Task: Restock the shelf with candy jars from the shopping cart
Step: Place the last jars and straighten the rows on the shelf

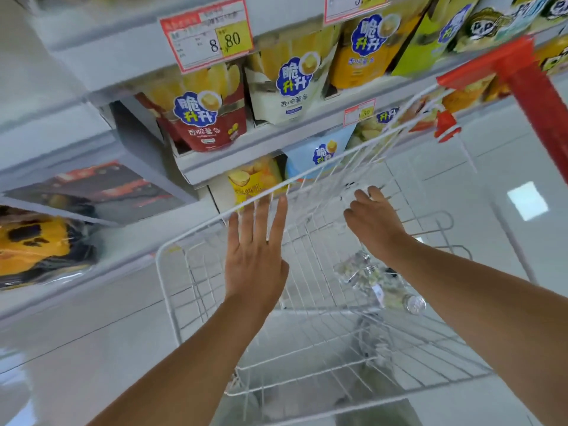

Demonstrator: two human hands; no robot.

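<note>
The candy jars (pixel 368 278) lie on their sides down low in the shopping cart (pixel 163 245), on its right side, close to my right arm. They look clear, with small sweets inside, and one shows a round shiny lid (pixel 415 303). I think they are hard and smooth, so they may slip. If they are glass, they may break when bumped on the wires. Full of sweets, each one is likely a bit heavy. I would take a jar around its middle, fingers on one side and thumb on the other. I would not lift it by the lid, since a lid can twist off.

My left hand (pixel 255 256) hangs over the left side of the cart, just inside the rim. Its grip is wide, with fingers straight and spread, holding nothing. My right hand (pixel 375 222) reaches toward the far side of the cart. Its fingers bend down over something pale and blurry, and I cannot tell if that grip holds anything.

The shelf (pixel 261 142) stands just past the cart, with chip bags (pixel 199 115) on it. I see no candy jars on the part that shows.
</note>
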